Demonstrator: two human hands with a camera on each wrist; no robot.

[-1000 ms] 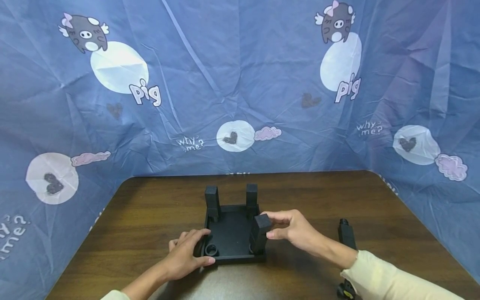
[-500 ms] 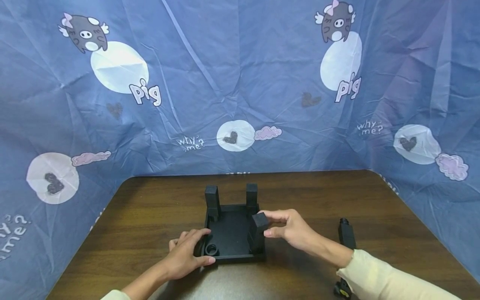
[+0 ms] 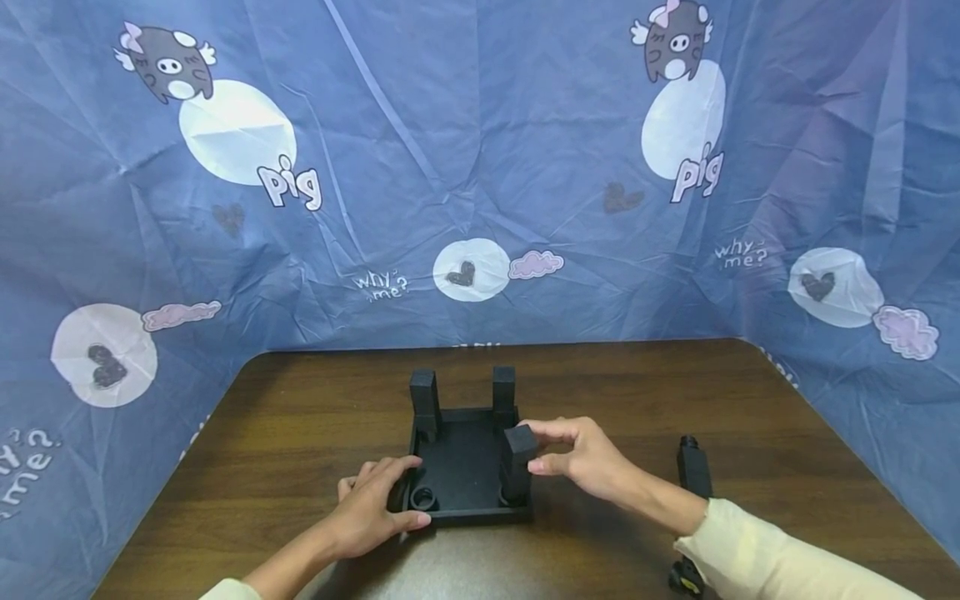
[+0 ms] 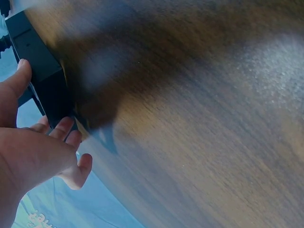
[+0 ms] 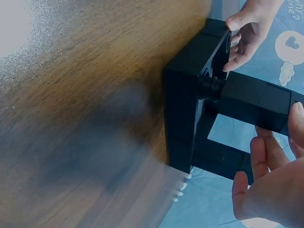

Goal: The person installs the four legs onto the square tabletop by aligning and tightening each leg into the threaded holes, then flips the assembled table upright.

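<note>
A black square tray-like base (image 3: 465, 467) lies on the wooden table, with a block-shaped leg standing at each far corner: the left leg (image 3: 424, 400) and the right leg (image 3: 504, 396). My right hand (image 3: 592, 457) pinches a third black leg (image 3: 519, 467) between thumb and fingers at the near right corner. In the right wrist view, this leg's (image 5: 256, 99) threaded end shows at the base's socket, some thread exposed. My left hand (image 3: 371, 508) holds the near left corner, thumb on the near rim and fingers along the left side. Beside that thumb is a round socket (image 3: 423, 499).
Another black leg with a threaded tip (image 3: 693, 471) lies to the right, partly behind the right forearm. Next to the right sleeve is a small black object with a yellow mark (image 3: 686, 577). A blue printed cloth (image 3: 480, 167) hangs behind the table (image 3: 322, 400).
The right hand and the leg it pinches have shifted slightly left, and the leg's top has swung a little. The left hand and base stay in place.
</note>
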